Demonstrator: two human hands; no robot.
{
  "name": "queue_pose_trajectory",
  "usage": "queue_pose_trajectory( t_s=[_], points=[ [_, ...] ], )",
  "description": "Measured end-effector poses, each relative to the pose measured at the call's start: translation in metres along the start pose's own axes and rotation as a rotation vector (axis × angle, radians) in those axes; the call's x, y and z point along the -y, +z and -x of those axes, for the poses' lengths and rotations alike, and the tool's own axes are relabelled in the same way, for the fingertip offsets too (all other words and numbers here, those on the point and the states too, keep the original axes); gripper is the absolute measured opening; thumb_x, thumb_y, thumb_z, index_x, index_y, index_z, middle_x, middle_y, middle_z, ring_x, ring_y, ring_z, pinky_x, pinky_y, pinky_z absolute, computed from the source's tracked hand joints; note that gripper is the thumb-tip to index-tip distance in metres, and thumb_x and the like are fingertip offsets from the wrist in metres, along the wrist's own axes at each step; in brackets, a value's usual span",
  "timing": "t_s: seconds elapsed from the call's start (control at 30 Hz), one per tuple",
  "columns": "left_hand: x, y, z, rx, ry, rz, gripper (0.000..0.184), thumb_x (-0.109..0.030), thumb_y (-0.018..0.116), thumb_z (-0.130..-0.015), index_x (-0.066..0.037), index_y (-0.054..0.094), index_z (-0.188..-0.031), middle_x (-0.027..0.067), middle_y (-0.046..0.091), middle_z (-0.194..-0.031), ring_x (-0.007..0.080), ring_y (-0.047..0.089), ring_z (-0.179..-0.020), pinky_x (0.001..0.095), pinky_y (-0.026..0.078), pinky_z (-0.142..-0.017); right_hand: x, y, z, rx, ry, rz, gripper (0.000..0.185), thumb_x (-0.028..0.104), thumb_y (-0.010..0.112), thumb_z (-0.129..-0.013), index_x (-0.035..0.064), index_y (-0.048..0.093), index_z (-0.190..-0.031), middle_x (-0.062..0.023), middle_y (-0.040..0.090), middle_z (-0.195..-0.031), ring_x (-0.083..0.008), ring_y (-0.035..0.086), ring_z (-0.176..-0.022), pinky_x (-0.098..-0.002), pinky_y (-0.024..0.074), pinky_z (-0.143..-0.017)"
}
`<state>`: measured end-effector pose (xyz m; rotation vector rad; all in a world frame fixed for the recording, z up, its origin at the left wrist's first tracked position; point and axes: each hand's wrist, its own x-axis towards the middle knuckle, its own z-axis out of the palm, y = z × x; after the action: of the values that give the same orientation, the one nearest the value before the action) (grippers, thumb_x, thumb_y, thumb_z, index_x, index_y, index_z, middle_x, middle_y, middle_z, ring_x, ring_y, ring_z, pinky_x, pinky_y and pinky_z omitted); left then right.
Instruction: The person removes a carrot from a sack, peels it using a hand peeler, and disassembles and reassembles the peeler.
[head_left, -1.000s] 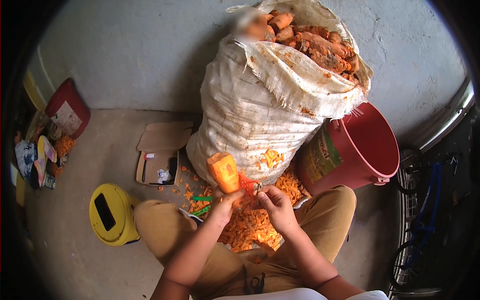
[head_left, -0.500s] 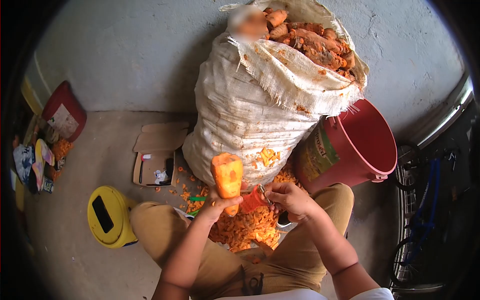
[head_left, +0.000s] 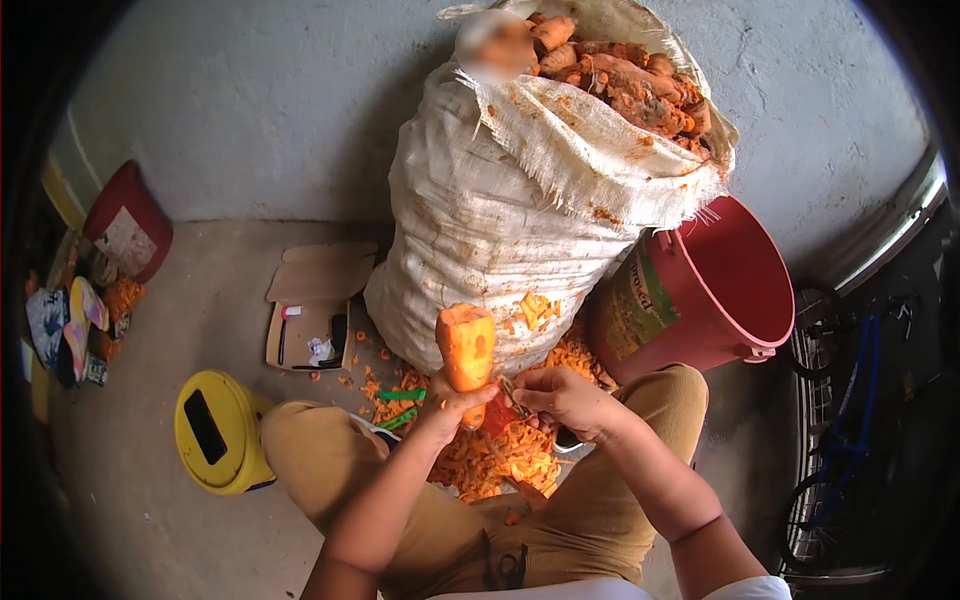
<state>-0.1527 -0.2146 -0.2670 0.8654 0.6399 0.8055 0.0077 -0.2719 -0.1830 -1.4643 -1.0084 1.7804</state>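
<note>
Upright in my left hand is a thick, mostly peeled carrot, its cut end at the top. My right hand is closed, with thumb and fingertips pinched at the metal end of a red peeler. The peeler lies between my two hands, right beside the lower part of the carrot; its grip is partly hidden. Below both hands, a heap of orange peelings covers the floor between my legs.
A tall white woven sack full of unpeeled carrots stands ahead. Right of it leans a red bucket. To the left are an open cardboard box, a yellow bucket with a phone on its lid, and green-handled items.
My left hand and the carrot have shifted slightly right, closer to my right hand. The red peeler has tilted and sits lower, with my right fingers still at its metal end.
</note>
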Motion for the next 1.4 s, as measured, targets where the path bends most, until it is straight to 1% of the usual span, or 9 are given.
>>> queue_pose_trajectory(
  t_s=[0.37, 0.57, 0.67, 0.77, 0.87, 1.07, 1.17, 1.27, 1.4],
  points=[
    [0.004, 0.017, 0.002, -0.222, 0.147, 0.019, 0.033, 0.002, 0.061, -0.066, 0.0, 0.048, -0.096, 0.0038, 0.054, -0.085, 0.013, 0.053, -0.078, 0.0261, 0.043, -0.071, -0.014, 0.003, -0.014, -0.024, -0.041, 0.077, 0.02, 0.02, 0.046, -0.087, 0.0046, 0.053, -0.077, 0.0024, 0.047, -0.061, -0.0049, 0.046, -0.052, -0.0176, 0.0396, -0.048],
    [0.023, 0.01, -0.005, -0.292, 0.262, -0.077, 0.034, 0.002, 0.061, -0.067, -0.001, 0.044, -0.096, 0.0027, 0.051, -0.081, 0.0121, 0.052, -0.072, 0.0258, 0.044, -0.067, -0.02, 0.006, -0.021, -0.033, 0.0, 0.005, 0.02, 0.021, 0.045, -0.087, 0.0037, 0.053, -0.079, -0.0002, 0.049, -0.066, -0.0067, 0.05, -0.061, -0.0201, 0.0452, -0.053],
    [0.023, 0.008, -0.006, -0.307, 0.198, -0.138, 0.035, 0.002, 0.061, -0.068, -0.001, 0.043, -0.098, 0.0038, 0.051, -0.081, 0.0121, 0.052, -0.072, 0.0266, 0.044, -0.066, -0.027, 0.007, -0.024, -0.026, 0.028, -0.122, 0.02, 0.023, 0.045, -0.087, 0.0042, 0.052, -0.083, -0.0011, 0.05, -0.069, -0.0078, 0.051, -0.063, -0.0213, 0.0452, -0.053],
    [0.026, 0.004, -0.009, -0.301, 0.199, -0.156, 0.037, 0.0, 0.063, -0.068, 0.0, 0.043, -0.099, 0.006, 0.053, -0.083, 0.0143, 0.053, -0.075, 0.0275, 0.044, -0.067, -0.032, 0.015, -0.024, -0.058, -0.017, -0.234, 0.024, 0.025, 0.044, -0.088, 0.0027, 0.052, -0.083, -0.0011, 0.05, -0.066, -0.009, 0.051, -0.058, -0.0221, 0.0456, -0.051],
    [0.041, -0.005, -0.015, -0.345, 0.346, -0.322, 0.041, -0.004, 0.066, -0.066, 0.0, 0.043, -0.099, 0.0082, 0.054, -0.087, 0.0165, 0.055, -0.078, 0.0278, 0.044, -0.069, -0.034, 0.019, -0.024, -0.141, -0.023, -0.303, 0.026, 0.027, 0.044, -0.088, 0.0028, 0.052, -0.084, -0.0004, 0.05, -0.065, -0.0087, 0.05, -0.057, -0.0216, 0.0436, -0.05],
    [0.019, 0.013, -0.006, -0.421, 0.567, -0.632, 0.043, -0.006, 0.07, -0.063, -0.001, 0.043, -0.097, 0.0096, 0.055, -0.088, 0.0177, 0.055, -0.08, 0.0285, 0.044, -0.071, -0.038, 0.025, -0.031, -0.424, -0.178, -0.125, 0.027, 0.029, 0.048, -0.086, 0.0029, 0.055, -0.082, -0.0009, 0.053, -0.063, -0.009, 0.049, -0.053, -0.0215, 0.0382, -0.048],
    [0.029, 0.008, -0.01, -0.394, 0.595, -0.531, 0.04, -0.006, 0.069, -0.063, -0.001, 0.043, -0.093, 0.0095, 0.056, -0.087, 0.0182, 0.056, -0.076, 0.0285, 0.045, -0.068, -0.051, 0.024, -0.042, -0.415, -0.142, -0.382, 0.025, 0.028, 0.049, -0.085, 0.004, 0.057, -0.084, -0.0004, 0.054, -0.064, -0.009, 0.049, -0.053, -0.0221, 0.0374, -0.05],
    [0.026, 0.012, -0.007, -0.308, 0.459, -0.223, 0.039, -0.006, 0.07, -0.062, -0.002, 0.043, -0.091, 0.0091, 0.055, -0.085, 0.0177, 0.057, -0.071, 0.0285, 0.045, -0.064, -0.041, 0.025, -0.033, -0.369, -0.065, -0.475, 0.021, 0.026, 0.049, -0.085, 0.006, 0.057, -0.084, 0.0007, 0.055, -0.065, -0.0084, 0.048, -0.054, -0.0214, 0.0354, -0.051],
    [0.032, 0.006, -0.013, -0.335, 0.583, -0.471, 0.039, -0.006, 0.069, -0.062, -0.002, 0.042, -0.091, 0.0084, 0.055, -0.083, 0.0165, 0.056, -0.069, 0.0282, 0.045, -0.062, -0.038, 0.016, -0.032, -0.281, -0.056, -0.595, 0.019, 0.025, 0.049, -0.085, 0.0084, 0.057, -0.08, 0.0014, 0.056, -0.066, -0.007, 0.045, -0.054, -0.0205, 0.0323, -0.05]
  ],
)
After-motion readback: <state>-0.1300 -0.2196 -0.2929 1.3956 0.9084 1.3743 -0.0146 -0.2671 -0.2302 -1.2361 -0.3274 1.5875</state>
